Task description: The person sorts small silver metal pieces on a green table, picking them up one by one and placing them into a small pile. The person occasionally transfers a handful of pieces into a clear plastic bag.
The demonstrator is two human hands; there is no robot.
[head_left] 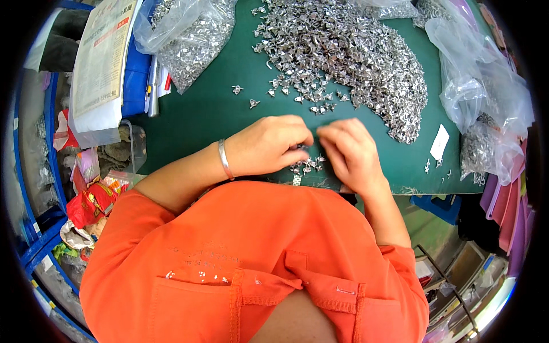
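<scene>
My left hand (pixel 273 144), a silver bangle (pixel 225 160) on its wrist, is closed with its fingertips bent toward the right. Close beside it my right hand (pixel 353 153) is closed too, its fingers curled down to the table. Whatever either hand pinches is hidden by the fingers. Between and just below them lies a small cluster of shiny metal pieces (pixel 310 166), near the table's front edge. Beyond the hands spreads a large heap of the same small silvery pieces (pixel 349 51), with a few loose ones to its left.
The table top (pixel 194 120) is green. A plastic bag of metal pieces (pixel 197 48) stands at the far left, beside a blue bin (pixel 137 80) with a newspaper (pixel 106 54). Clear bags (pixel 483 97) crowd the right edge, near a white paper tag (pixel 440 142).
</scene>
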